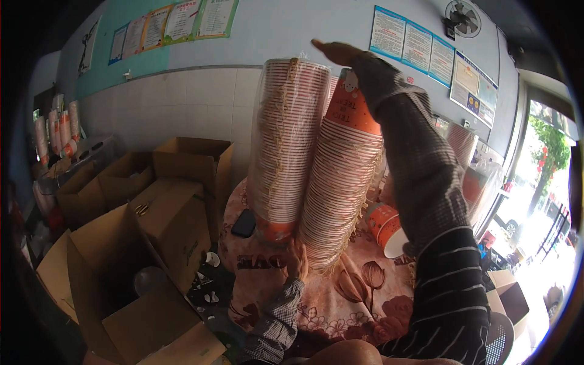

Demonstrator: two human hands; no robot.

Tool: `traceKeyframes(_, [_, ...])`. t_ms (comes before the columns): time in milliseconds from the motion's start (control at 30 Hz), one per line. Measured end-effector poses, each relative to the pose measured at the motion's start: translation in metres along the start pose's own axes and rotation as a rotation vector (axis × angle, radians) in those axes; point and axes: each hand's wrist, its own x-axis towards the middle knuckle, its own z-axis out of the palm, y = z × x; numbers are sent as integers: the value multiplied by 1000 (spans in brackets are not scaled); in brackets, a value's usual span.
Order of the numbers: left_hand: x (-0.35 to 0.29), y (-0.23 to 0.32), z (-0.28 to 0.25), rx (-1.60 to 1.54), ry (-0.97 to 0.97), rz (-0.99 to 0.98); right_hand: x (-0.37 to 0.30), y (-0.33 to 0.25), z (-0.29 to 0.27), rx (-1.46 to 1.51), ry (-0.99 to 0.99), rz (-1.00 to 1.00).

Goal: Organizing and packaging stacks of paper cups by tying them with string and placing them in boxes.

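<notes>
A tall stack of nested orange paper buckets with pale rims and straw-coloured cord stands on a table, tilted to the right at its top. My right hand is stretched flat over the upper end of this stack, fingers pointing left; I cannot tell whether the palm touches it. Low down, my left hand rests against the foot of the stack with its fingers pointing up, partly hidden between the stacks. Close beside it on the left rises a second bucket stack, wrapped in clear plastic.
The round table has a floral cloth. A black phone-like object lies left of the stacks, and a loose orange bucket lies on its side at right. Open cardboard boxes crowd the left floor. Another wrapped stack stands behind my right arm.
</notes>
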Motion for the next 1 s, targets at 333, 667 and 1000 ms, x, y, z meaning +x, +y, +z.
traceKeyframes(333, [3,-37,-22,221,18,2,-6,-20,23,219,-334,8])
traceKeyframes(667, [-5,-2,-12,72,1,-70,51,38,39,880,-1962,437])
traceKeyframes(1000, [-2,-26,6,91,-4,-74,33,27,27,539,-1465,275])
